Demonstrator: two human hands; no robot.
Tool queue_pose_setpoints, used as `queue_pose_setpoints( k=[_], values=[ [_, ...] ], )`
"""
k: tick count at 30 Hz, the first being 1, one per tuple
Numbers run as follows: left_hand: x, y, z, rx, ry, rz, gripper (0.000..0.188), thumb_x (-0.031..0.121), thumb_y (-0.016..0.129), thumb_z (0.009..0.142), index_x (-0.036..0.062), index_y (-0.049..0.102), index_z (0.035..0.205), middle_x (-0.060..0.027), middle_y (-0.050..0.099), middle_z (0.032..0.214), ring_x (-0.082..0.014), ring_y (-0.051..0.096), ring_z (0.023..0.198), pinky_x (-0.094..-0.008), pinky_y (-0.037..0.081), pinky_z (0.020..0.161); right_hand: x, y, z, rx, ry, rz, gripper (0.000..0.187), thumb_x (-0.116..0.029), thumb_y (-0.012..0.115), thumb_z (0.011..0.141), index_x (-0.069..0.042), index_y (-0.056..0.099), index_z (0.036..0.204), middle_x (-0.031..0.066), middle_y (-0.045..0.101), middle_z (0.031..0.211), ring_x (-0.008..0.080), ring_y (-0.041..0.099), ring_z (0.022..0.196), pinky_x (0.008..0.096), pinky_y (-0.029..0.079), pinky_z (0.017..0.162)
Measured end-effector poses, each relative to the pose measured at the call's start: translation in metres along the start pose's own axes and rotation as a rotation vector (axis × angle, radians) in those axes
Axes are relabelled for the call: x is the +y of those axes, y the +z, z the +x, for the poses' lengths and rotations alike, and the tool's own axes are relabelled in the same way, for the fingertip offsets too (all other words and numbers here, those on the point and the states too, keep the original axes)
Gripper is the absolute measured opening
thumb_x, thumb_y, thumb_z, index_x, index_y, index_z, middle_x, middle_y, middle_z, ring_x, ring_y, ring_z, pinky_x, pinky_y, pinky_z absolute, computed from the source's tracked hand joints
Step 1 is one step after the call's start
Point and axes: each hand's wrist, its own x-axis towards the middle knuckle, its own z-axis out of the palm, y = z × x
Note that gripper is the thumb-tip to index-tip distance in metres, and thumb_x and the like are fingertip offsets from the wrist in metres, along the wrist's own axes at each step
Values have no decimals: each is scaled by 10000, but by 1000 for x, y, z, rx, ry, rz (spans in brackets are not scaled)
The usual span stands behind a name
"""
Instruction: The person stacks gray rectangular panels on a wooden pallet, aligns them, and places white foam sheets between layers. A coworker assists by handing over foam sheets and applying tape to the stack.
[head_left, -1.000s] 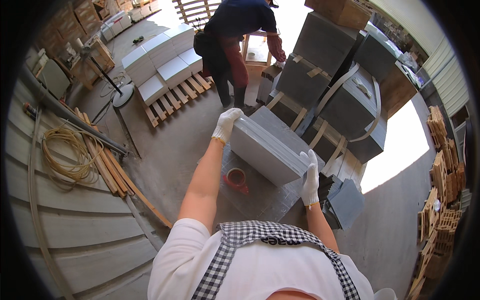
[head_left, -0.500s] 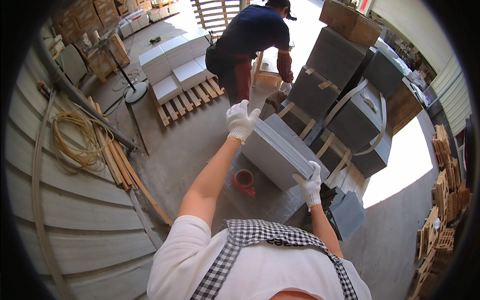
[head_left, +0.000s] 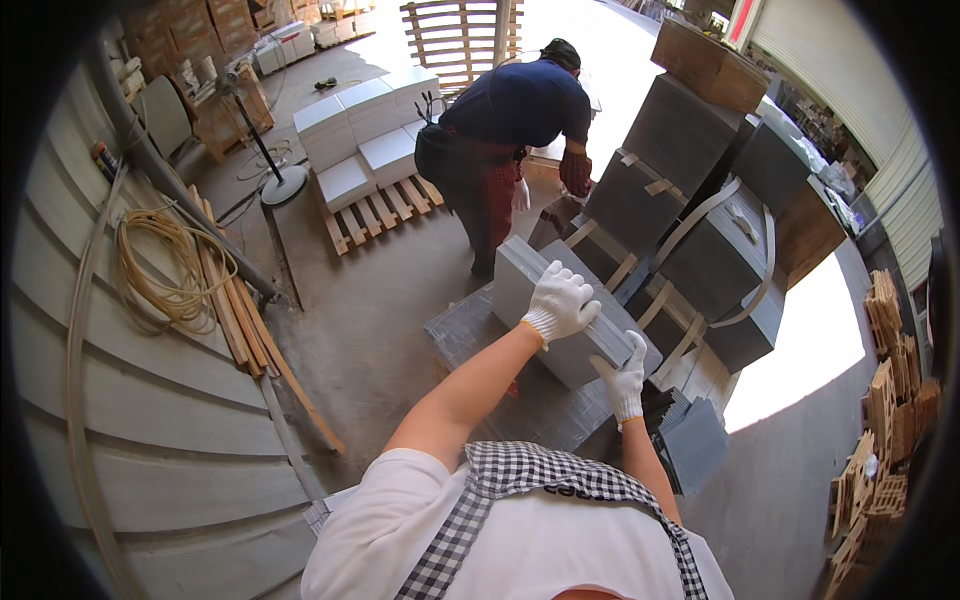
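Observation:
A stack of thin grey slabs stands on edge on a low plastic-wrapped surface in front of me. My left hand, in a white knitted glove, is closed over the slabs' upper edges near the middle of the stack. At the near right end my gloved right hand grips the slabs, thumb on the near face and fingers along the edges. Behind my left forearm a small red bit of the tape dispenser shows; the rest is hidden.
A co-worker bends over ahead, beside strapped dark grey blocks. White boxes sit on a pallet at far left. Ribbed dark pieces lie right of me. Wooden strips and a coiled hose line the left wall.
My left hand has moved from the stack's far end rightward and nearer, to the middle of its top edge. My forearm now covers the tape dispenser. The co-worker has bent lower.

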Motion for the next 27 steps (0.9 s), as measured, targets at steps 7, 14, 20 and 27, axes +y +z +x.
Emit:
queue_pose_setpoints(
  k=[7, 14, 20, 27],
  values=[
    [3, 5, 1, -35, -30, 0, 319, 370, 603, 846, 86, 694, 731, -113, 669, 783, -290, 624, 841, -414, 410, 918, 14, 5, 2, -7, 75, 26, 749, -189, 858, 731, -109, 414, 1329, 120, 606, 1161, 220, 593, 1054, 361, 499, 906],
    [6, 1, 2, -42, -25, -1, 320, 364, 595, 857, 80, 693, 745, -118, 675, 795, -292, 628, 864, -417, 414, 923, 27, 7, 3, 13, 52, 10, 714, -210, 857, 732, -84, 436, 1295, 125, 627, 1110, 220, 610, 1018, 366, 501, 889],
    [5, 3, 0, -28, -24, 4, 297, 346, 609, 847, 79, 691, 747, -118, 672, 792, -293, 627, 859, -417, 418, 912, 13, 7, 2, 14, 68, 6, 717, -199, 857, 720, -77, 439, 1290, 136, 631, 1118, 231, 617, 1024, 375, 504, 888],
    [4, 7, 1, 8, -8, -10, 274, 322, 612, 843, 78, 695, 748, -114, 671, 788, -288, 628, 838, -416, 421, 904, 29, 6, 5, 15, 44, 44, 710, -186, 855, 708, -81, 451, 1283, 134, 651, 1080, 236, 637, 982, 378, 520, 857]
  ],
)
